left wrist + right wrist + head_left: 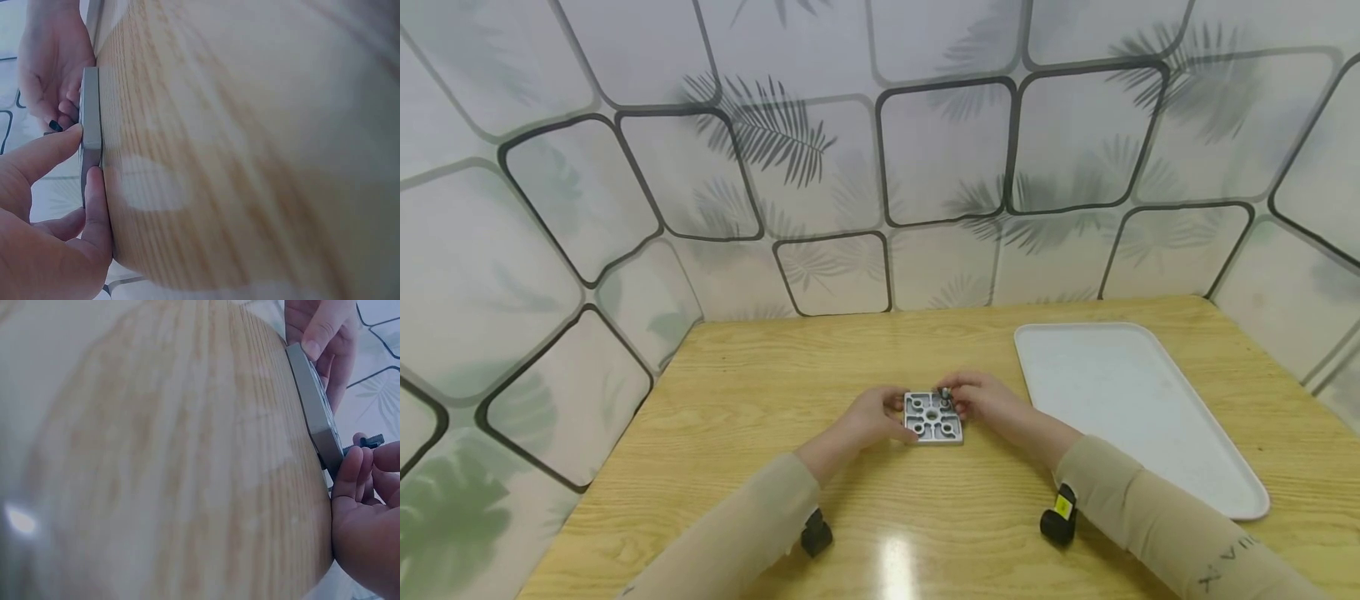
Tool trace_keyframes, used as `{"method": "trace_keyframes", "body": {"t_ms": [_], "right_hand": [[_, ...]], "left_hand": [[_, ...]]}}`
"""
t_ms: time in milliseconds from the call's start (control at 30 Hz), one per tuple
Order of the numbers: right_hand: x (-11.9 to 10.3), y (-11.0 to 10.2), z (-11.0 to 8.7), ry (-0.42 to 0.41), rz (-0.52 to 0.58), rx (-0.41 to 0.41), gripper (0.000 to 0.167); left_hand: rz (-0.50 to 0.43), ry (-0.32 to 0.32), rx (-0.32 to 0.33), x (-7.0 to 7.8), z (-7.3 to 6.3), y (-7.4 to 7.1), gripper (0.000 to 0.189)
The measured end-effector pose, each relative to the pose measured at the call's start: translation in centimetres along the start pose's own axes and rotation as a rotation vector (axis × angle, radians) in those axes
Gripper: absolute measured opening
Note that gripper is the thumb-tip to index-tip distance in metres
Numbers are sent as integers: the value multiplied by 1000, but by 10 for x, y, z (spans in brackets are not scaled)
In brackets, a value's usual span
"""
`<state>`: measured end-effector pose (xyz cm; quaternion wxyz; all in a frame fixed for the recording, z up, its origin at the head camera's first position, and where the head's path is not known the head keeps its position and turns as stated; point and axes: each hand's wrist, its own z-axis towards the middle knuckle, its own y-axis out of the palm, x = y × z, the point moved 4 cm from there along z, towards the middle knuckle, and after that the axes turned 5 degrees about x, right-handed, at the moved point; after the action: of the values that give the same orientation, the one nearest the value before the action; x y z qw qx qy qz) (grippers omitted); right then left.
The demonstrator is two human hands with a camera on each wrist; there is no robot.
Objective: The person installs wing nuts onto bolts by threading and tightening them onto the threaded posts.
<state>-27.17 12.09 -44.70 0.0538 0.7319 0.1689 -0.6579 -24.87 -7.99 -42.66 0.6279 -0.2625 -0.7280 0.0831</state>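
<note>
A square silver metal plate point(931, 431) with a centre hole and round corner holes lies on the wooden table. My left hand point(874, 417) holds its left side, the thumb on the near left corner and the fingers along the edge. At the far right corner, a dark-headed bolt point(373, 442) stands up from the plate, its threaded shank partly showing. The fingers of my right hand point(983, 398) pinch this bolt close over the plate. In the left wrist view the right hand point(56, 59) is behind the plate's edge, and its fingers hide most of the bolt.
A white rectangular tray point(1120, 400) lies to the right on the table point(760, 400), beside the right forearm. Behind the table hangs a patterned sheet point(820, 183) with leaf prints. Dark wrist devices point(1058, 525) sit under both sleeves.
</note>
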Motion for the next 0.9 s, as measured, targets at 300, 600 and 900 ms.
{"method": "trace_keyframes", "body": {"t_ms": [300, 600, 900], "right_hand": [[1, 0, 2, 16, -56, 11, 35], [-4, -1, -1, -24, -120, 17, 32], [-2, 0, -3, -30, -122, 26, 31]], "left_hand": [[4, 0, -3, 2, 0, -1, 76], [21, -10, 4, 2, 1, -1, 76], [34, -3, 6, -1, 3, 0, 77]]}}
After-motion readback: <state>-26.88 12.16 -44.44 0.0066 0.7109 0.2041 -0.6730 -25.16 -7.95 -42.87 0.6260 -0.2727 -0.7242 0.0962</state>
